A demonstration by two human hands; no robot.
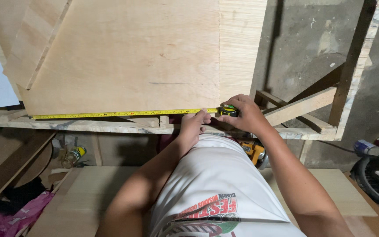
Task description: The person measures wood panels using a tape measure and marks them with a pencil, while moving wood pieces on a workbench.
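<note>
Springy, thin tape measure (123,114): right hand (242,115) fingers wrapped round case, left hand (194,123) seemingly pinching blade against plywood sheet (123,57).

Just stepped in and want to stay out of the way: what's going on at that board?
A person has a yellow tape measure stretched along the near edge of a plywood sheet. The right hand holds the tape's case at the right end; the left hand presses the blade down close beside it.

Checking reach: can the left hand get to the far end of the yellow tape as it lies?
Probably not: left hand pins the tape blade near the case; the hook end lies far left, nothing blocking.
</note>
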